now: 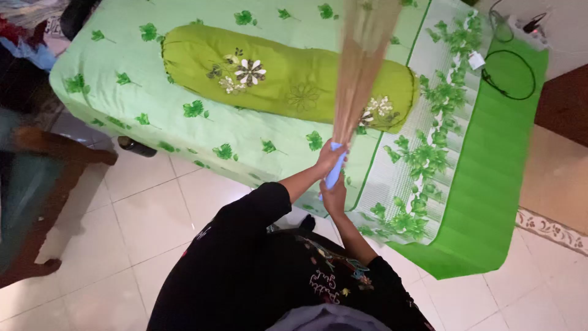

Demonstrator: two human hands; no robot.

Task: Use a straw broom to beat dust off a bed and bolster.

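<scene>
Both of my hands grip the blue handle [334, 176] of a straw broom. My left hand [329, 159] is higher, just under the bristles. My right hand [334, 197] holds the lower end. The tan bristles [358, 67] fan upward, blurred, over the bed and across the right end of a green bolster pillow [275, 76] with embroidered flowers. The pillow lies lengthwise on a light green bedsheet [153, 104] printed with dark green leaves. My black sleeves fill the bottom of the view.
A black cable loop [509, 75] and a charger lie at the bed's far right corner. Dark wooden furniture [43, 184] stands at the left on the pale tiled floor [147, 214]. A dark object [136, 146] sticks out from under the bed's edge.
</scene>
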